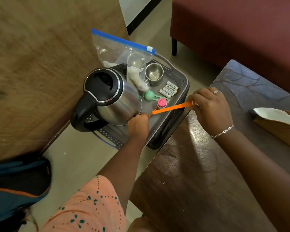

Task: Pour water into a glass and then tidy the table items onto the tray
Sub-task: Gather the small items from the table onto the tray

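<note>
A grey perforated tray (177,77) holds a steel electric kettle (110,96) with a black lid and handle. Also on it are a clear zip bag (117,49) with a blue seal, a small steel cup (154,73), several white batteries (168,89), a green ball-shaped item (149,95) and a pink-capped small bottle (161,103). An orange strap (172,108) is stretched over the tray's near side. My left hand (137,125) pinches its lower end beside the kettle. My right hand (211,109) pinches its upper end at the tray's right edge.
The tray sits partly on a dark glossy table (199,173) at its left corner. A brown paper bag (278,124) lies at the table's right. A maroon sofa (233,27) stands behind. A wooden board (40,64) is at left, a dark bag (18,185) on the floor.
</note>
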A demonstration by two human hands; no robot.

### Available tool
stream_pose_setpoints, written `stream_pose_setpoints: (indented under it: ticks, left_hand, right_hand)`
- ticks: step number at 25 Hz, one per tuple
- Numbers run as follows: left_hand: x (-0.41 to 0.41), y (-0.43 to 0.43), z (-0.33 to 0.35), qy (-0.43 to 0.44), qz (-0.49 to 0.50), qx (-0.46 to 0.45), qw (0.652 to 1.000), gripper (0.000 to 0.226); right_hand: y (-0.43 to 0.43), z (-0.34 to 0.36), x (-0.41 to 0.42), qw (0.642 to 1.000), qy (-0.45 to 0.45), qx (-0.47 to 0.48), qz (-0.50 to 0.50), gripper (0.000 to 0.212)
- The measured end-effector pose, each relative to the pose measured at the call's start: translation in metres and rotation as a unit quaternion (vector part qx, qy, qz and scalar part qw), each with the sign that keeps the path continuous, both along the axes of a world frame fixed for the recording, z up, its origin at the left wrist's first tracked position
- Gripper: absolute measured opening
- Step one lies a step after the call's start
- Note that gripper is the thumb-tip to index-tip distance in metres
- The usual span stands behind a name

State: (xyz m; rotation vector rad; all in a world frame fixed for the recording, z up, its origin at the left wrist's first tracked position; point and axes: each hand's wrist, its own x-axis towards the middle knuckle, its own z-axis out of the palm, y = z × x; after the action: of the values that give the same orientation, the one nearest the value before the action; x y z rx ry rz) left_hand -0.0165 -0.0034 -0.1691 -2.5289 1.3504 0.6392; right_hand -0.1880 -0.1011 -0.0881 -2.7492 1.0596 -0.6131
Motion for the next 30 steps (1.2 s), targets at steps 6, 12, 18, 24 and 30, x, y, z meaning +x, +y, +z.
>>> stream_pose_setpoints:
  ticks: [6, 12, 18, 24, 30]
  left_hand:
    - [0.004, 0.05, 0.029, 0.025, 0.054, -0.075, 0.995, 0.024]
    - [0.014, 0.067, 0.033, 0.064, 0.156, -0.122, 0.978, 0.03]
    - [0.014, 0.068, 0.022, 0.088, 0.177, -0.083, 0.977, 0.034]
    - [0.01, 0.06, 0.017, 0.105, 0.156, -0.063, 0.98, 0.033]
    - [0.007, 0.053, 0.012, 0.091, 0.232, -0.081, 0.965, 0.028]
  right_hand:
    - [-0.019, -0.022, 0.048, 0.996, 0.04, 0.031, 0.069, 0.005]
    - [-0.011, -0.046, 0.099, 0.967, 0.168, 0.076, 0.174, 0.02]
    - [-0.002, -0.068, 0.125, 0.937, 0.278, 0.083, 0.195, 0.026]
    - [0.0, -0.075, 0.133, 0.937, 0.308, 0.046, 0.156, 0.007]
    - [0.0, -0.053, 0.119, 0.938, 0.197, 0.286, -0.007, 0.033]
